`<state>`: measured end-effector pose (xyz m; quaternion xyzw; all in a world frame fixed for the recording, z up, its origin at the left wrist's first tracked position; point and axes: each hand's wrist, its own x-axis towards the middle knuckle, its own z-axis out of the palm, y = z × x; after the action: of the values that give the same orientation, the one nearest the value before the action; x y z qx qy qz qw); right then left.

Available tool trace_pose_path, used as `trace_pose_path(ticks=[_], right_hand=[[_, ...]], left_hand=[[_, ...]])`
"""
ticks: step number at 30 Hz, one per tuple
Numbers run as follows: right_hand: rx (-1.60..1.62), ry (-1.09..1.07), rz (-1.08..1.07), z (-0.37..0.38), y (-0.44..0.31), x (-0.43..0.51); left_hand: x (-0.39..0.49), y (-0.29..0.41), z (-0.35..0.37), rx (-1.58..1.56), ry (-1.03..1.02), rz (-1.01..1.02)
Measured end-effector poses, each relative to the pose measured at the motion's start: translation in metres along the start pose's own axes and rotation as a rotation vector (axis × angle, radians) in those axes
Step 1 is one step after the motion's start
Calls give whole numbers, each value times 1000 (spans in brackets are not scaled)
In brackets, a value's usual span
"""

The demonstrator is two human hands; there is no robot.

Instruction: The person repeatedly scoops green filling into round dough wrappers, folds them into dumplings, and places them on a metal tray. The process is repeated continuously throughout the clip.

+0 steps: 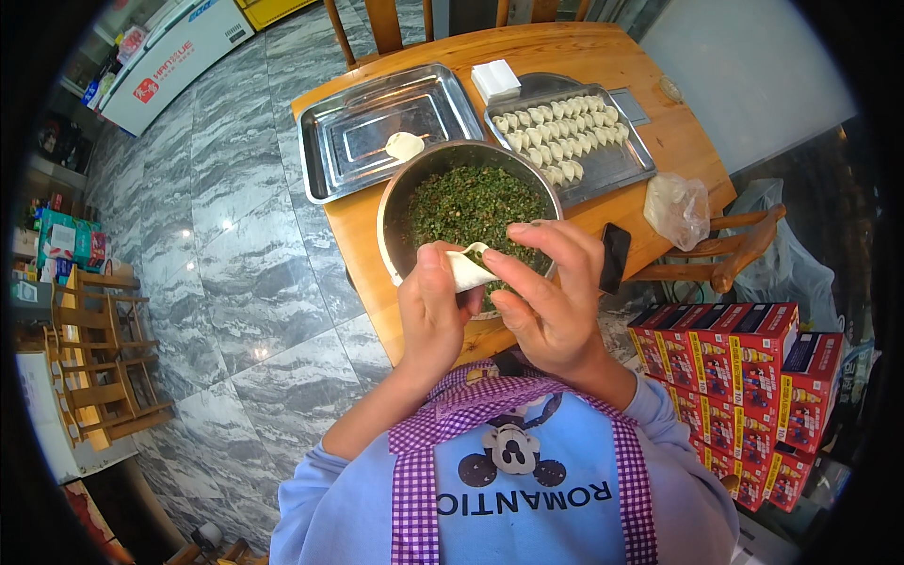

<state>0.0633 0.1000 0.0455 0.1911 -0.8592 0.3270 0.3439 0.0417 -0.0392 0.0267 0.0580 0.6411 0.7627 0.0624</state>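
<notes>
My left hand (432,304) holds a folded dumpling wrapper (467,270) with a little green filling showing at its top opening. The index finger of my right hand (554,296) is at the wrapper's right edge, with the other fingers spread. Both hands are over the near side of a deep steel bowl (385,212) of chopped green filling (473,201). Behind it to the left, a round wrapper (405,146) lies by the near edge of a steel tray (318,155). To the right, rows of folded dumplings (565,134) sit on a second metal tray (639,164).
The wooden table (678,134) also bears a stack of white paper (496,79), a black phone (614,258) and a clear plastic bag (676,210). A wooden chair (748,247) stands at the right, above stacked red boxes (748,381). More chairs (106,353) are at the far left.
</notes>
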Motion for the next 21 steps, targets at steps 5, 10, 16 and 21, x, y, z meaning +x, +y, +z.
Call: trace_pose_path(ticks=[5, 10, 16, 21], right_hand=[[-30, 3, -54, -1, 4, 0], [447, -98, 240, 1, 11, 3], [816, -426, 253, 8, 22, 11], [834, -450, 234, 10, 26, 6]], left_hand=[[-5, -4, -1, 40, -29, 48], [-5, -7, -1, 39, -68, 47], [-9, -4, 7, 3, -155, 70], [-12, -15, 1, 129, -180, 71]])
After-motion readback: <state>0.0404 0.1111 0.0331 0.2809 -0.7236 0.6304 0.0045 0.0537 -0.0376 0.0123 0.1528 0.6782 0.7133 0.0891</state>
